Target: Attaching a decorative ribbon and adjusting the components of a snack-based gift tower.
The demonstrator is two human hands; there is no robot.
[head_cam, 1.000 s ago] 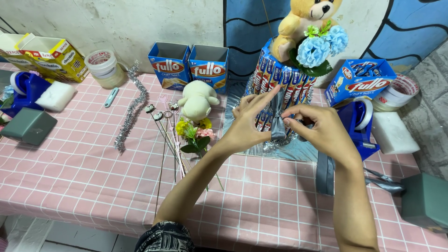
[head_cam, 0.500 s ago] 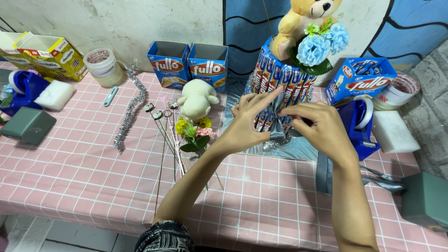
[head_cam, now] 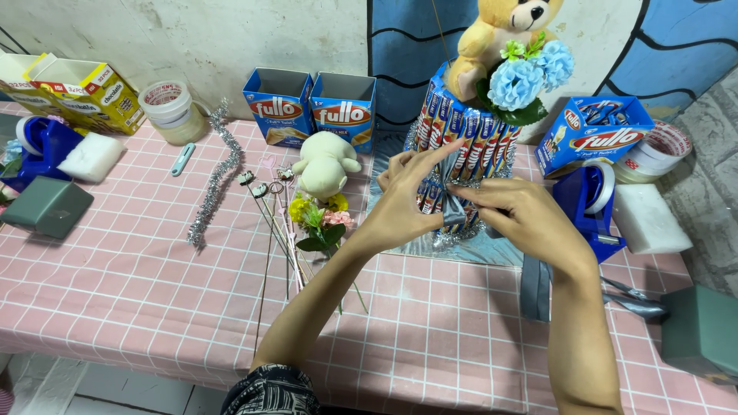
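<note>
Nearest the viewer, a pink checked tablecloth (head_cam: 154,307) covers the table, crossed by both forearms. The left hand (head_cam: 400,204) has its fingers spread, index finger stretched along the snack-stick bundle (head_cam: 461,146), thumb and other fingertips pressing the silver ribbon bow (head_cam: 453,207) at the bundle's front. The right hand (head_cam: 523,215) is closed in a pinch on the bow's right side; a grey ribbon tail (head_cam: 536,288) hangs from beneath it onto the cloth. The bundle stands upright on a silvery sheet (head_cam: 407,246), ringed with tinsel, just beyond the hands. Left of the hands lie small artificial flowers (head_cam: 315,219), thin wire stems (head_cam: 273,230), a white plush toy (head_cam: 324,161) and a silver tinsel strand (head_cam: 211,184). Right of them stands a blue tape dispenser (head_cam: 588,200). Farther back, a tan teddy bear (head_cam: 500,31) with blue flowers (head_cam: 526,77) tops the bundle; two open blue boxes (head_cam: 311,107) stand by the wall.
</note>
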